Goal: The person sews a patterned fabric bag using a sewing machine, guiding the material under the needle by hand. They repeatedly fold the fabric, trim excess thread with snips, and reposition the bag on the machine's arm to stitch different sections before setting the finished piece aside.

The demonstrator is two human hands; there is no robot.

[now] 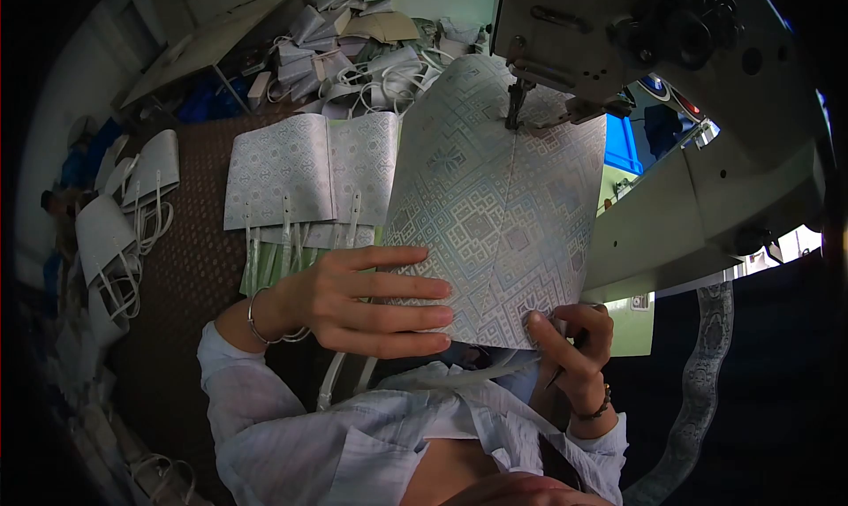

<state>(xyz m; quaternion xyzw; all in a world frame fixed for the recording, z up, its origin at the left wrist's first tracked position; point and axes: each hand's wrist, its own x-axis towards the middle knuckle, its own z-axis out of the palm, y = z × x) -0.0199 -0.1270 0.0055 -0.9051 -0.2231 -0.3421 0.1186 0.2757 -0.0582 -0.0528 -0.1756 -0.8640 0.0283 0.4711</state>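
A large silver-white patterned bag piece (477, 215) stretches from beneath the presser foot (514, 109) of a sewing machine (609, 38) down toward my chest. A straight seam line runs along its middle. Across its lower left edge lies my left hand (380, 303), fingers straight and slightly spread, the thumb hidden. At the lower right corner, my right hand (574, 338) pinches the edge between thumb and bent fingers. A small dark pointed thing shows below the right fingers. Pale straps (331, 378) hang under the piece, near my lap.
Left of the piece lie more patterned bag panels (283, 166) with clear-wrapped straps. White bags with cord handles (110, 232) sit at far left, and a heap of them (353, 60) at the back. A patterned strip (707, 365) hangs at right, below the machine arm.
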